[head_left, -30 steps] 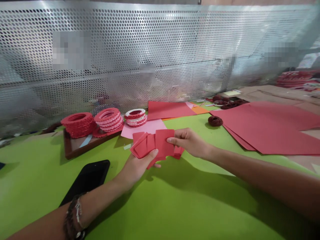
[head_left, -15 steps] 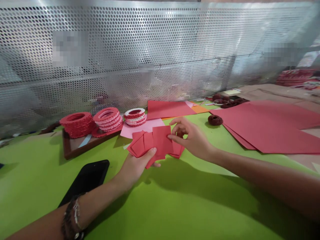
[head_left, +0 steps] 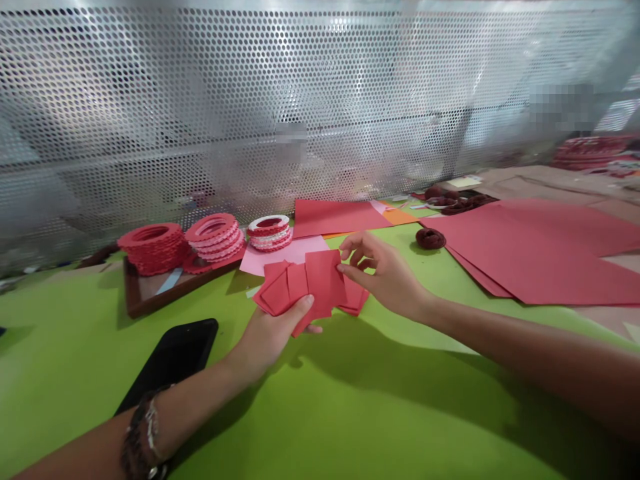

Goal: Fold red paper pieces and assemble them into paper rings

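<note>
My left hand (head_left: 273, 330) grasps a fanned bundle of small, flat red pieces (head_left: 325, 283), its thumb pressed across their lower part. The pieces are matte and straight-edged, with angular corners; from here I cannot tell whether they are paper or thin foam. They overlap unevenly, held up above the surface (head_left: 350, 413), which has a smooth, lime-green, faintly glossy covering. My right hand (head_left: 387, 273) is half curled, thumb and forefinger at the right edge of the most upright piece; I cannot tell whether they pinch it or only touch it.

On the left wrist I see dark braided bracelets (head_left: 143, 433), and just beside that forearm lies a smooth black phone (head_left: 175, 353) with rounded corners. Beyond it, a shallow brown tray (head_left: 175, 293) carries a stack of red scalloped rings (head_left: 155, 250) and a stack of red and pink scalloped rings (head_left: 215, 239). A shorter stack of white and red rings (head_left: 270, 233) stands near a flat pale-pink sheet (head_left: 265, 261).

Behind the bundle I see a flat red sheet (head_left: 340, 219) overlapping an orange sheet (head_left: 400, 215). To the right sits a small fuzzy-looking dark-brown coil (head_left: 431, 238), near large, matte, overlapping red sheets (head_left: 540, 250). A shiny perforated metal panel (head_left: 320, 80) spans the back.
</note>
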`<state>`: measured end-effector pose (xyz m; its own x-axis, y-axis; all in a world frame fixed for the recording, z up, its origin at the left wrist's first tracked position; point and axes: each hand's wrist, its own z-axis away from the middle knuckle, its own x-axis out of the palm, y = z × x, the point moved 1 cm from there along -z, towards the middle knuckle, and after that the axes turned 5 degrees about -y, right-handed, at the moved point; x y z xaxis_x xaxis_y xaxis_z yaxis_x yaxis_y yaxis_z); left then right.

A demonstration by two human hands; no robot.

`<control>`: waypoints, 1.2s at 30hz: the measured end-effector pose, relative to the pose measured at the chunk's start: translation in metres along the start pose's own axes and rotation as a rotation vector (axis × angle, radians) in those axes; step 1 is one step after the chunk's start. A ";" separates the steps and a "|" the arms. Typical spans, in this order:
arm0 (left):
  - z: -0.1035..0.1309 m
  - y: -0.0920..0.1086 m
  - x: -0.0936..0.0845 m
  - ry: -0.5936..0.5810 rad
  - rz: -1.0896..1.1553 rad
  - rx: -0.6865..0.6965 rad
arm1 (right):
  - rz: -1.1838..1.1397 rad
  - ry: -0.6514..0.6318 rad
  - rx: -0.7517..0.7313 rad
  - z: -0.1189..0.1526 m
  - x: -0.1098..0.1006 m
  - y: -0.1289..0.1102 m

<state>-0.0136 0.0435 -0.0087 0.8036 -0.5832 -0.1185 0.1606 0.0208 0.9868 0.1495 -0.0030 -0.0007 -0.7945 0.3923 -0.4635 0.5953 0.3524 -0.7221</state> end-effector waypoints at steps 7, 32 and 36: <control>-0.002 -0.002 0.001 -0.013 0.013 0.001 | 0.110 -0.008 -0.046 0.004 0.001 -0.006; -0.016 -0.017 -0.004 0.057 0.136 0.071 | -0.193 -0.086 0.249 -0.008 -0.002 0.006; -0.019 -0.014 -0.005 0.124 0.179 -0.002 | -0.080 -0.097 0.319 -0.014 -0.008 0.030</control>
<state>-0.0094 0.0613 -0.0245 0.8837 -0.4659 0.0458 0.0099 0.1164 0.9931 0.1752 0.0157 -0.0114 -0.8538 0.2860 -0.4351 0.4758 0.0891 -0.8750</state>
